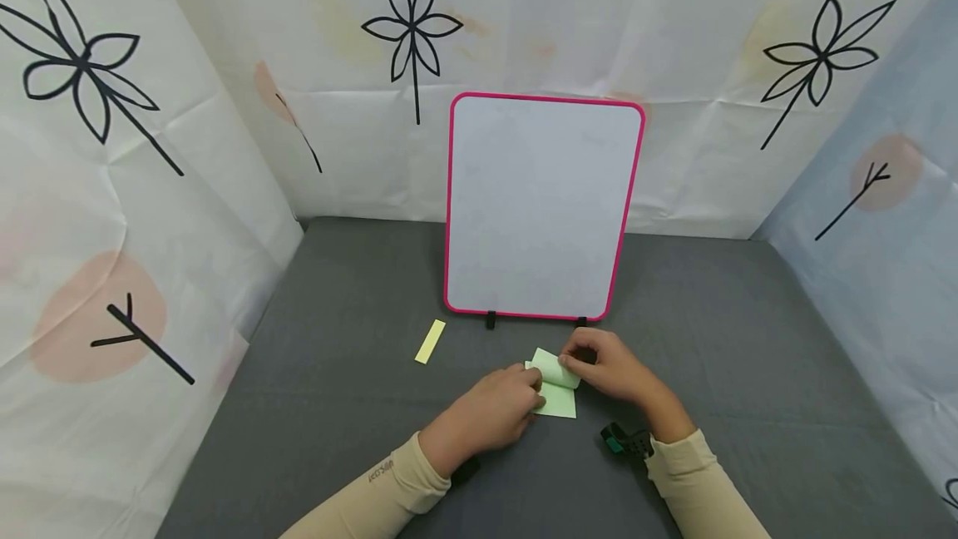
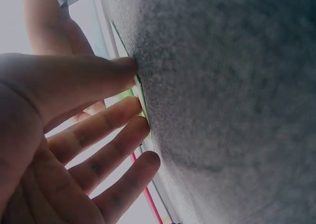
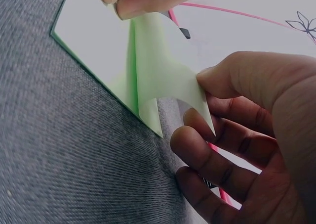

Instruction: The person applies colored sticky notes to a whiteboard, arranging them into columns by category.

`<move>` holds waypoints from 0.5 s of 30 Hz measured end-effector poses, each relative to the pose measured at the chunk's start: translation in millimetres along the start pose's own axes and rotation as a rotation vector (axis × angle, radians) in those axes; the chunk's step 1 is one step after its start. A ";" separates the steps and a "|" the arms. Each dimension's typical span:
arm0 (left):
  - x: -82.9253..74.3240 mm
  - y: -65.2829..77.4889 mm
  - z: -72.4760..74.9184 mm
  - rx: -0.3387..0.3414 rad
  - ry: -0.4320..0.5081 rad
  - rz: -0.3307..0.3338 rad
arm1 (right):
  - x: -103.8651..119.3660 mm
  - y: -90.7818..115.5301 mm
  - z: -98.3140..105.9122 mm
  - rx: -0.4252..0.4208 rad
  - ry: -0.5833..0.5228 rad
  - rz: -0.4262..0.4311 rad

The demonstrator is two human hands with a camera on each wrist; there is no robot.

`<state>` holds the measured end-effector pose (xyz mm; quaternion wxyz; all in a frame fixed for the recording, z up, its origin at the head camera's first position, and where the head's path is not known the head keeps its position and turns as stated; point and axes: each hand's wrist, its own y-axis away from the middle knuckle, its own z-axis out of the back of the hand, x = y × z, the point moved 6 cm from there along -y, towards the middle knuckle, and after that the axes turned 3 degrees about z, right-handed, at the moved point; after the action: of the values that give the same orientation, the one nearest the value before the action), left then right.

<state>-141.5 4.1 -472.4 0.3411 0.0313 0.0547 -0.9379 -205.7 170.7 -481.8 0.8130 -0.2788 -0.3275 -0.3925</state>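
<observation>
A thin pad of light green sticky notes (image 1: 557,402) lies on the grey table before the whiteboard. My left hand (image 1: 497,406) holds the pad at its left side, thumb and fingertips at its edge in the left wrist view. On the other side, my right hand (image 1: 609,364) pinches the top green sheet (image 3: 170,61) between thumb and forefinger. That sheet curls up from the pad, its far part still against it. The remaining right fingers (image 3: 217,164) stay loosely bent below the sheet.
A whiteboard (image 1: 542,206) with a pink frame stands on small black feet at the back. One narrow pale yellow paper strip (image 1: 430,342) lies left of the pad. Patterned white cloth (image 1: 359,148) walls the table on three sides.
</observation>
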 end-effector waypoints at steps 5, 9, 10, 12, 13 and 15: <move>-0.1 -0.6 1.2 -0.017 0.020 0.006 | -0.2 0.1 1.4 0.006 -0.005 0.011; -0.1 -0.6 2.2 -0.024 0.048 0.007 | 0.1 0.6 2.3 0.008 -0.011 0.026; -0.1 -0.6 2.5 -0.026 0.051 0.007 | 0.1 0.7 2.5 0.007 -0.011 0.031; -0.2 -0.3 3.5 -0.031 0.049 0.007 | 0.2 0.9 2.8 0.004 -0.012 0.043; -0.3 -0.1 4.1 -0.035 0.045 0.008 | 0.3 1.0 3.0 0.002 -0.010 0.049; -0.4 0.1 4.6 -0.040 0.037 0.008 | 0.7 1.2 3.5 -0.004 -0.009 0.061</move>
<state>-141.3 3.7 -467.8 0.3443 0.0422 0.0798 -0.9345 -205.4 173.5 -479.3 0.8227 -0.2919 -0.3217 -0.3668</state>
